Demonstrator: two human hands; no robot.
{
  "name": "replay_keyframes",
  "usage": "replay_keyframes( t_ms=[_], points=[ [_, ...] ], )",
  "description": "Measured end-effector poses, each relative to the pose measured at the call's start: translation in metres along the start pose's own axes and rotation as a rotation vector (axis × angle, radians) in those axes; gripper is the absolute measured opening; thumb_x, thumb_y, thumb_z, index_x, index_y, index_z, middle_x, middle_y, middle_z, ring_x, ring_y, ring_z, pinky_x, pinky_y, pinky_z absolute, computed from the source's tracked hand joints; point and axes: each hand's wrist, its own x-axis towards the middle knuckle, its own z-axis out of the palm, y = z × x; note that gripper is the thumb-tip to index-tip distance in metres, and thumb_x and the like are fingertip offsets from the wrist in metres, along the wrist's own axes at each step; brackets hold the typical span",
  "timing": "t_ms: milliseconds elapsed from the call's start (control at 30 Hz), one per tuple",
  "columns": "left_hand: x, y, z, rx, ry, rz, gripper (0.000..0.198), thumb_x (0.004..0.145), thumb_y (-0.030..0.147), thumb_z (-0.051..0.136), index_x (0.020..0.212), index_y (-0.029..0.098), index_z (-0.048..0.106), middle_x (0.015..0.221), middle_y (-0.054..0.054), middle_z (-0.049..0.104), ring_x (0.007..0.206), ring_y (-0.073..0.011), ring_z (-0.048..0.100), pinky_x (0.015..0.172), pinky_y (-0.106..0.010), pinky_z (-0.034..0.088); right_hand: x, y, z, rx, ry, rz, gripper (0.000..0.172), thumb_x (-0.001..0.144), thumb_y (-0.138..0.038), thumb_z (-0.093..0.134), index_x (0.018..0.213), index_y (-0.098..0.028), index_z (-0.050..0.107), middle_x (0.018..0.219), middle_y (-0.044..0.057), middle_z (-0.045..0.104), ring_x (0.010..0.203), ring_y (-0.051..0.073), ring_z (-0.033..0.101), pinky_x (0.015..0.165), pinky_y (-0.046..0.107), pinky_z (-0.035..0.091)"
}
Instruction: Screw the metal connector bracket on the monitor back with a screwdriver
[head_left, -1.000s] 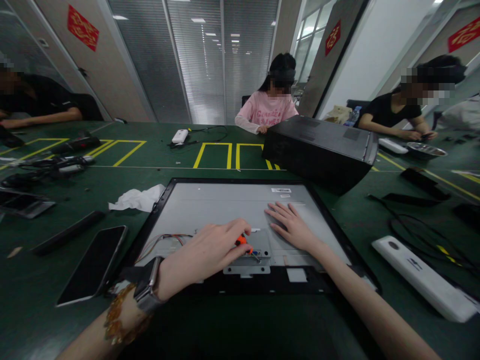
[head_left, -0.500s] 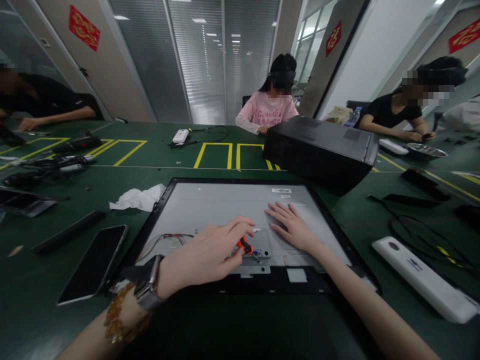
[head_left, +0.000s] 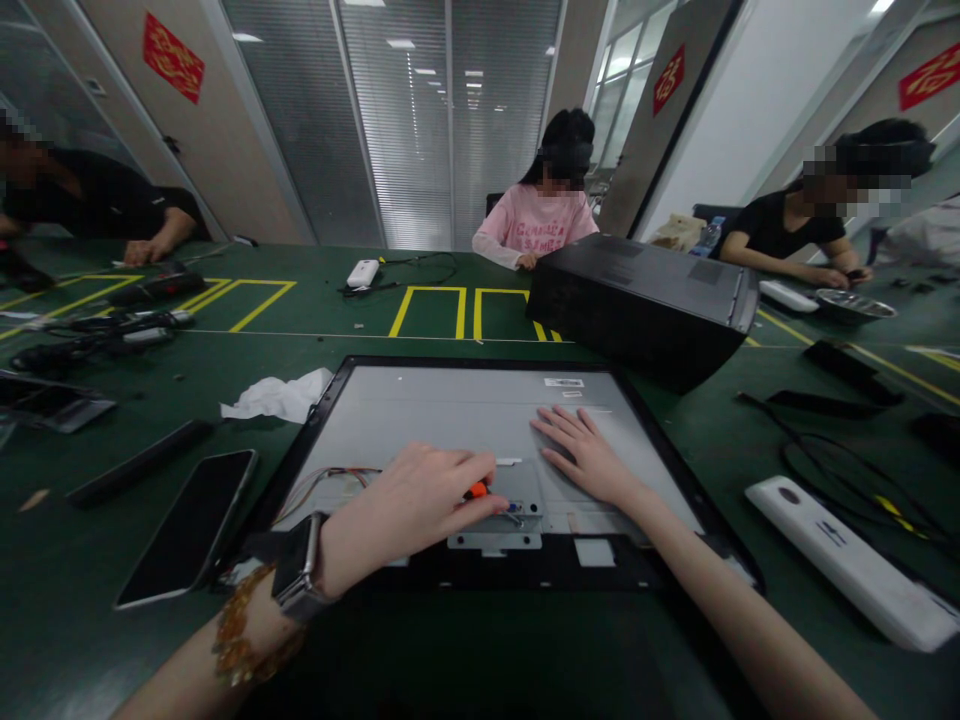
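The fingers (head_left: 480,466) of the left hand (head_left: 420,495) are clamped around the orange grip of a driver (head_left: 477,490), whose shaft slants toward the blue port (head_left: 514,507) at the near edge of a metal box (head_left: 525,482). The box sits on the panel (head_left: 442,400), which lies on the surface (head_left: 262,350) directly before the person. The step in hand looks like working a fastener beside the port; whether the tip is seated is too small to tell. The next move seems to call for firm pressure and a steady twist. The left forearm enters from the lower left, back of the hand up. The right hand (head_left: 589,460) rests palm down on the panel, fingers spread, probably bracing it.
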Motion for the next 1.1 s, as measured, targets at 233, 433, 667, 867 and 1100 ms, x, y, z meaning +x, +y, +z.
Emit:
replay_keyframes(
  t_ms=[233, 433, 667, 867, 1100],
  points=[
    [-0.004, 0.009, -0.007, -0.028, -0.018, -0.006, 0.017, 0.087, 0.018, 0.048, 0.104, 0.016, 0.051, 0.113, -0.009, 0.06, 0.068, -0.0165, 0.058, 0.062, -0.032, 0.04, 0.0, 0.0, 0.0, 0.011, -0.001, 0.002, 0.048, 0.101, -0.043, 0.038, 0.145, -0.028, 0.044, 0.154, 0.006, 0.04, 0.144, 0.029, 0.029, 0.115, 0.06, 0.02],
    [-0.003, 0.005, -0.001, -0.086, -0.024, 0.028, 0.014, 0.094, 0.019, 0.047, 0.107, 0.016, 0.051, 0.101, -0.006, 0.064, 0.068, -0.0165, 0.061, 0.061, -0.03, 0.042, 0.0, 0.0, 0.0, 0.015, -0.003, -0.002, 0.048, 0.101, -0.044, 0.038, 0.146, -0.028, 0.043, 0.154, 0.006, 0.04, 0.145, 0.029, 0.028, 0.115, 0.059, 0.02],
    [-0.001, -0.003, 0.014, 0.106, 0.164, 0.152, 0.027, 0.099, 0.041, 0.051, 0.086, 0.018, 0.054, 0.059, 0.003, 0.058, 0.05, -0.0153, 0.055, 0.047, -0.026, 0.028, 0.0, -0.001, -0.001, -0.011, -0.004, -0.008, 0.047, 0.101, -0.041, 0.039, 0.145, -0.026, 0.044, 0.154, 0.007, 0.04, 0.144, 0.029, 0.03, 0.115, 0.058, 0.02],
    [-0.005, 0.005, 0.002, -0.056, 0.096, 0.142, 0.013, 0.09, 0.028, 0.056, 0.099, 0.019, 0.055, 0.093, -0.002, 0.064, 0.068, -0.0162, 0.06, 0.058, -0.028, 0.039, 0.0, -0.001, -0.001, -0.006, -0.011, 0.0, 0.048, 0.101, -0.042, 0.038, 0.146, -0.026, 0.044, 0.155, 0.006, 0.04, 0.145, 0.028, 0.028, 0.116, 0.058, 0.02],
    [-0.003, 0.007, 0.0, -0.181, 0.058, 0.116, 0.017, 0.088, 0.015, 0.043, 0.103, 0.017, 0.052, 0.096, -0.005, 0.063, 0.066, -0.0151, 0.059, 0.061, -0.029, 0.042, 0.0, 0.0, 0.0, -0.013, -0.011, 0.003, 0.047, 0.101, -0.042, 0.039, 0.146, -0.027, 0.044, 0.155, 0.006, 0.039, 0.145, 0.029, 0.028, 0.115, 0.058, 0.02]
  ],
)
